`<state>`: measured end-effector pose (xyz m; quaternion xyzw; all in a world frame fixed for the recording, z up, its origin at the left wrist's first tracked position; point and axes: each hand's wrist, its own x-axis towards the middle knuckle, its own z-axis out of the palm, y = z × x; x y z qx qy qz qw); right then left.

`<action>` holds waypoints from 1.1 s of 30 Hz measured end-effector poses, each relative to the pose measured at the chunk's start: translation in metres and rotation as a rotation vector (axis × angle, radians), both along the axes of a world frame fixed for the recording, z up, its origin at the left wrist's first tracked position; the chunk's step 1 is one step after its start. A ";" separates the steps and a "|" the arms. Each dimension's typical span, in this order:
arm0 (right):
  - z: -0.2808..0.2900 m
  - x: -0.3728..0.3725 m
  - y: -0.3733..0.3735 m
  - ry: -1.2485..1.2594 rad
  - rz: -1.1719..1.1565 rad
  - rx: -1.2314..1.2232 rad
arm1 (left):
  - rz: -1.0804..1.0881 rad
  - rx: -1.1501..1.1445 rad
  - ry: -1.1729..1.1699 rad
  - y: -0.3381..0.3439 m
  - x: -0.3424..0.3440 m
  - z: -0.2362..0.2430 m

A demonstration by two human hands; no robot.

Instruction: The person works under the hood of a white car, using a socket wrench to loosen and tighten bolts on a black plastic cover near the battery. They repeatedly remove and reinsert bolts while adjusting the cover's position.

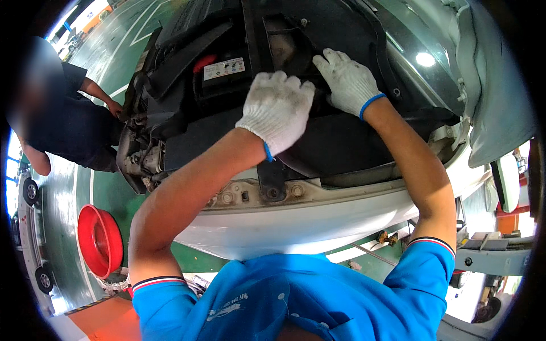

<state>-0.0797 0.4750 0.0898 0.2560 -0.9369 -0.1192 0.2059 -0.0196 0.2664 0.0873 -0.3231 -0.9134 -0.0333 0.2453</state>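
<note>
White knitted gloves with blue cuffs cover both my hands, which are over the open engine bay of a white car. My left hand [277, 111] is curled into a fist above the black crossbar [252, 40] near the bay's middle. Its fingertips point down out of sight, and whatever they grip is hidden. Farther right, my right hand [348, 82] rests on black plastic trim with its fingers bent slightly and apart. A black battery with a white label [223, 69] and a red terminal cover [205, 62] sits left of my left hand.
The white fender [256, 230] runs between my body and the bay. At left, a person in dark clothes [68, 119] stands by the car's front end. A red basin [100, 241] is on the green floor. The windshield [424, 40] lies to the right.
</note>
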 end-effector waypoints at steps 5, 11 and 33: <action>-0.002 0.001 0.001 0.029 0.028 -0.013 | -0.099 0.025 0.184 -0.014 -0.017 0.000; -0.003 -0.002 0.002 0.030 0.027 -0.018 | -0.140 -0.006 0.256 -0.021 -0.038 0.002; -0.007 -0.003 0.004 0.062 0.054 -0.033 | -0.073 -0.036 0.060 -0.001 0.002 0.008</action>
